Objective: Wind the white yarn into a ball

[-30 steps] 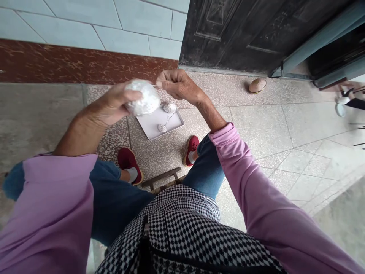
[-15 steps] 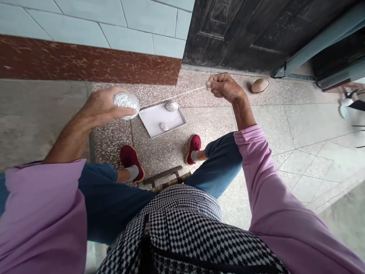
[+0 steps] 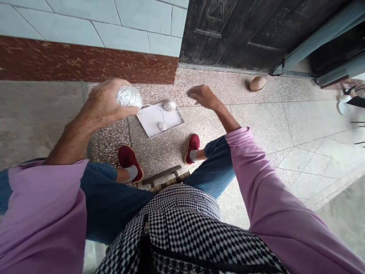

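Left hand (image 3: 103, 103) is wrapped round the white ball (image 3: 129, 97) at ten o'clock; whether anything is pinched by the right hand (image 3: 203, 96), at one o'clock, cannot be told. Thread (image 3: 146, 105) should be drawn evenly taut, clear of the tray (image 3: 148, 118) at the ball's four o'clock.

no legible text, labels, brands, numbers or signs

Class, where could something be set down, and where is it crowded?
Bare floor lies between the tray, the red shoes and the stool; more lies right of the shoes. The tray's left part is free too. Crowded: the tray's middle and right, with two small white balls, and near its left corner, where the left hand holds a larger ball.
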The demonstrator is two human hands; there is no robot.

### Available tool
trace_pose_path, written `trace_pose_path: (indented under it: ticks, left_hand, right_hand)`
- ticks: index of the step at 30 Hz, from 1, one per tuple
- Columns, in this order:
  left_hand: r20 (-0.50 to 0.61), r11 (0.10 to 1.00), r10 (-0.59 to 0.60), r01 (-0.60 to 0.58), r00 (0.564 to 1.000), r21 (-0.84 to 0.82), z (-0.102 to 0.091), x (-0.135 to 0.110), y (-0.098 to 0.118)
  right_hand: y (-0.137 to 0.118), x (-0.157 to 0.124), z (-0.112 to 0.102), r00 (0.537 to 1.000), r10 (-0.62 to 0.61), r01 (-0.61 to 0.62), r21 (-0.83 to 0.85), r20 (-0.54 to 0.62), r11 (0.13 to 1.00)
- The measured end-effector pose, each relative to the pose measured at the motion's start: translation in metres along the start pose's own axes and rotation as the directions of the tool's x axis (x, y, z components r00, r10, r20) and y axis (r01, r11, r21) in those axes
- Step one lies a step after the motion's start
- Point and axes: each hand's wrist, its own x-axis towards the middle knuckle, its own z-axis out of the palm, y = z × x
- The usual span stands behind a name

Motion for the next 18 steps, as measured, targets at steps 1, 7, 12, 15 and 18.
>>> trace_pose_path:
  ticks: [1, 7, 12, 15, 18]
  left_hand:
    - [-0.018, 0.999, 0.040, -0.040, 0.999, -0.018, 0.003, 0.003, 0.004]
    - [-0.052, 0.991, 0.018, -0.025, 0.998, -0.133, -0.002, 0.013, 0.025]
    - [-0.067, 0.994, -0.060, 0.054, 0.996, -0.092, -0.017, 0.015, 0.016]
    - [-0.074, 0.992, -0.110, 0.114, 0.991, 0.053, -0.030, 0.013, -0.004]
    - [-0.093, 0.929, -0.193, 0.212, 0.977, 0.302, -0.050, 0.007, -0.032]
  right_hand:
    - [-0.012, 0.009, 0.026, 0.998, -0.056, 0.049, 0.164, 0.041, 0.985]
    - [-0.055, 0.051, 0.154, 0.945, -0.222, -0.037, 0.757, 0.238, 0.652]
    - [-0.057, 0.038, 0.130, 0.941, -0.252, 0.055, 0.633, 0.225, 0.772]
    - [-0.055, 0.012, 0.080, 0.966, -0.163, 0.072, 0.395, 0.202, 0.916]
    - [-0.043, -0.016, 0.032, 0.988, -0.076, 0.053, 0.172, 0.135, 0.984]
